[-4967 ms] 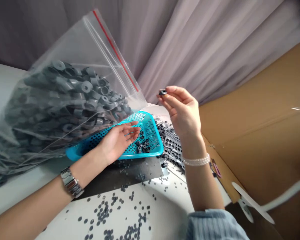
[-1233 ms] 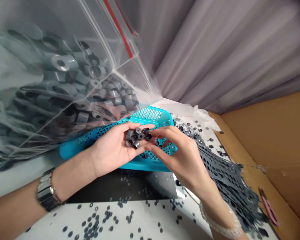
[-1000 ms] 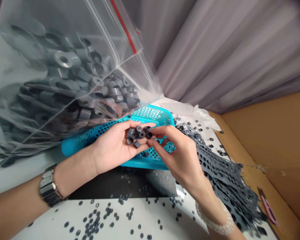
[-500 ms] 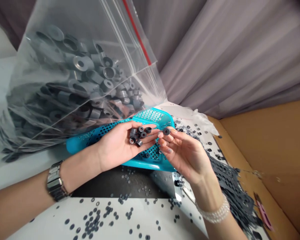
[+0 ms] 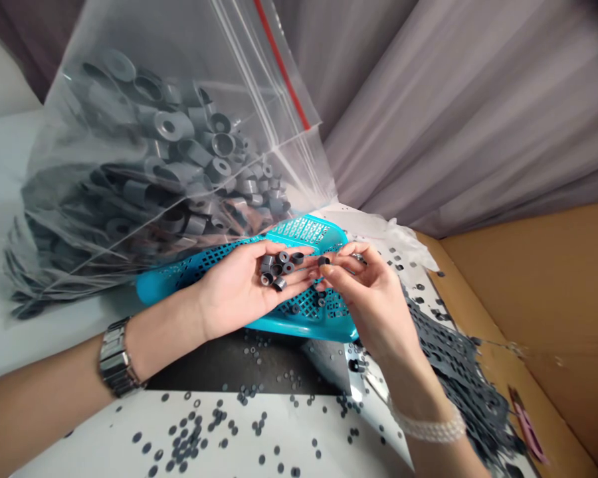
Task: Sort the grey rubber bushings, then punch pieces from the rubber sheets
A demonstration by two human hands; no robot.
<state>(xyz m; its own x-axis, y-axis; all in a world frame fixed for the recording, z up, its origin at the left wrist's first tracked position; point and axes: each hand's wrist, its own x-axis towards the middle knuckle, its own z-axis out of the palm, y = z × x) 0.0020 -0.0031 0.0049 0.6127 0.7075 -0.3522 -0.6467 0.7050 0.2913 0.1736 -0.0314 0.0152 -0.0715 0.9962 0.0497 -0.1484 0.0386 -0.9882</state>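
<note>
Palm up and slightly cupped, my left hand holds several small dark grey plastic caps, some showing a hole in the end. Between the thumb and fingers of my right hand is one more such cap, turned side-on just over my left fingertips. Directly beneath both hands stands a turquoise perforated basket, with a few caps inside it. My left hand hides part of the basket.
A large clear zip bag full of bigger grey caps leans at the left behind the basket. Small dark discs lie scattered on the white table. Perforated dark sheets and a pink-handled cutter lie at the right, near a cardboard wall.
My right hand has turned over, and the cap in it has gone from facing me to side-on, shifting slightly left. My left hand and its caps stay nearly still.
</note>
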